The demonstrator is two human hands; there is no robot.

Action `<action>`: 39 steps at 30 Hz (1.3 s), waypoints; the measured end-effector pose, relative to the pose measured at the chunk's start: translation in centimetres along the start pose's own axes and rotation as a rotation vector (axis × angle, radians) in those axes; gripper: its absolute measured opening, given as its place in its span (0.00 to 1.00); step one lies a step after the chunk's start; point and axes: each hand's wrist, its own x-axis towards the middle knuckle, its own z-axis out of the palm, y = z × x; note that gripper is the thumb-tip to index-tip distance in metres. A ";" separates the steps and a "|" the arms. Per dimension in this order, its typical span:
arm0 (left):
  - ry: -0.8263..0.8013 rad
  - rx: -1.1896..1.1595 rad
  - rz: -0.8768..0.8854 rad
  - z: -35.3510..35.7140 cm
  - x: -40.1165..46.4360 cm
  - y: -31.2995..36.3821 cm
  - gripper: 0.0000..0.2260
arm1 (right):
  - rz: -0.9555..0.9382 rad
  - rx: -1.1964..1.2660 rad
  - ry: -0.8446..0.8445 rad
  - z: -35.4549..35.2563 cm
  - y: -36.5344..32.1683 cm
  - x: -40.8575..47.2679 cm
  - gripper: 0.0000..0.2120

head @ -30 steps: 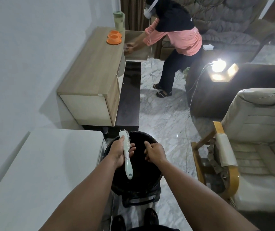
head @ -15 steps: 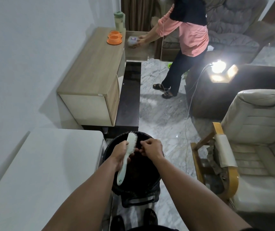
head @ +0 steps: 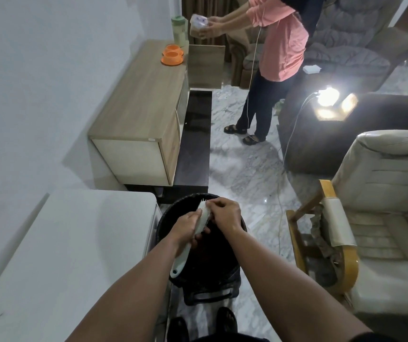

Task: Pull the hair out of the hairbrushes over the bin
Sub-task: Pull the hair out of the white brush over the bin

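A white hairbrush [head: 203, 218] with short bristles is held tilted over a round black bin [head: 225, 267] on the floor. My left hand [head: 185, 229] grips the brush around its middle, the pale green handle end pointing down toward me. My right hand [head: 225, 214] is curled over the bristle head, its fingertips pinching at the bristles near the top. Any hair between the fingers is too small to make out. The bin's inside is dark.
A white table [head: 62, 255] lies to my left, touching the bin. Beyond stands a wooden cabinet [head: 138, 114] with orange bowls [head: 172, 56]. A cream armchair [head: 375, 218] is on the right. Another person [head: 279, 58] stands further off on the marble floor, holding a box.
My right hand came from beside the brush onto its bristles. My left hand tilted the brush, head to the right. The other person straightened up, lifting a box from the cabinet.
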 end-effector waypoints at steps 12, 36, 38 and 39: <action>0.045 0.053 0.004 -2.9 -0.9 -0.8 0.17 | 0.262 0.170 0.057 -1.4 0.0 0.9 0.08; 0.064 -0.221 -0.008 -0.7 0.4 0.3 0.19 | 0.148 0.212 -0.042 1.6 0.4 -0.8 0.04; 0.082 -0.286 0.005 -0.9 0.1 0.2 0.17 | 0.309 0.322 0.030 -0.2 0.7 -0.3 0.06; 0.094 -0.316 0.010 -1.0 -0.1 0.5 0.16 | 0.349 0.300 0.042 -1.2 1.2 0.1 0.08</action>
